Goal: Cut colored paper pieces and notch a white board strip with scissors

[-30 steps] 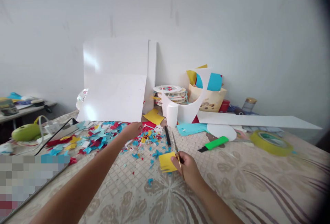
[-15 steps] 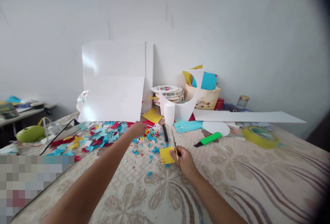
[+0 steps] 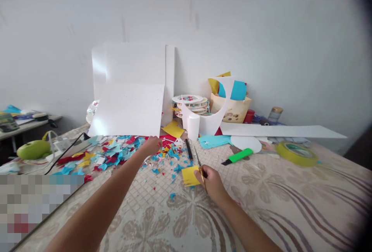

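Left hand (image 3: 151,146) shifting slightly left by paper scraps (image 3: 112,154) toward far table (image 3: 290,196) edge, grip unclear, right hand (image 3: 214,181) grasping scissors (image 3: 199,164), yellow paper (image 3: 190,176)

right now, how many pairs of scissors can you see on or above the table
1: the scissors in the right hand, which also holds the yellow paper. Others could be hidden under the paper scraps.

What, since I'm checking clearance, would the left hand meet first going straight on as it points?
Probably the red paper just ahead of the left hand, though depth is unclear and they may already touch.
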